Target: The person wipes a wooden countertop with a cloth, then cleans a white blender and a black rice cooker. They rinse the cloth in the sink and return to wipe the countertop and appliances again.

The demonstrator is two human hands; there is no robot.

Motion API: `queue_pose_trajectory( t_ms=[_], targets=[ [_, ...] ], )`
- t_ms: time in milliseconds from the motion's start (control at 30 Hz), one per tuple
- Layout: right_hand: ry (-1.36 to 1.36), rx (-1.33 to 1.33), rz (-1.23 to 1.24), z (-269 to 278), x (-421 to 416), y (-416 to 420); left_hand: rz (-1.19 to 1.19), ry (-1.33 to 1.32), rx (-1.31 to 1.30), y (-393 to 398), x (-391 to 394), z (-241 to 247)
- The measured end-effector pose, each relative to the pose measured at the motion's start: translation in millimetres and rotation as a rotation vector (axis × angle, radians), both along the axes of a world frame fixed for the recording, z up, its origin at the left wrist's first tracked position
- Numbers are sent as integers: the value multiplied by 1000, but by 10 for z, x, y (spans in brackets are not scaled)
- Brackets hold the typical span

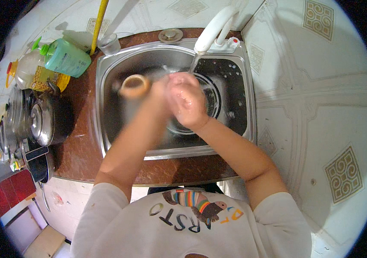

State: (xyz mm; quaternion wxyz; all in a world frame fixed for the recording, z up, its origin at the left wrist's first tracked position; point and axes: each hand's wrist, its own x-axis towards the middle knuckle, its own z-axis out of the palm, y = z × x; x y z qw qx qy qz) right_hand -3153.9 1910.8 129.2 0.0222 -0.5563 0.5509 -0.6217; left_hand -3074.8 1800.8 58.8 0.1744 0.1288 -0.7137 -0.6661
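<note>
My left hand (163, 87) and my right hand (188, 100) are pressed together over a stainless steel sink (183, 153). Water runs from a white faucet (204, 40) onto the backs of the fingers, and the right hand's skin is wet and shiny. Motion blurs the left hand and forearm, and the fingers overlap too much to tell apart. No object shows between the hands. Below them, partly hidden, a round clear glass dish or lid (215, 96) with a dark rim lies in the basin. Left of my hands is a small tan round cup or ring (135, 86), blurred.
On the brown countertop (80, 154) to the left stand a green pump bottle (68, 58), a plastic jug (30, 72) and a lidded metal pot (46, 119). A clear cup (109, 45) and a sink strainer (170, 35) sit behind the basin. A tiled wall (293, 80) rises close on the right.
</note>
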Motion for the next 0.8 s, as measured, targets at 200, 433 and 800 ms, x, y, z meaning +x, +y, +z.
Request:
queue_pose_trajectory(
  t_ms=[200,433,800],
  targets=[
    [249,-81,76,22,228,-1,-398,-320,-679,-186,-22,40],
    [831,33,452,-692,619,364,-766,-865,-426,364,-271,376],
    [-182,503,44,-804,20,449,308,-182,969,-74,450,-235]
  ],
)
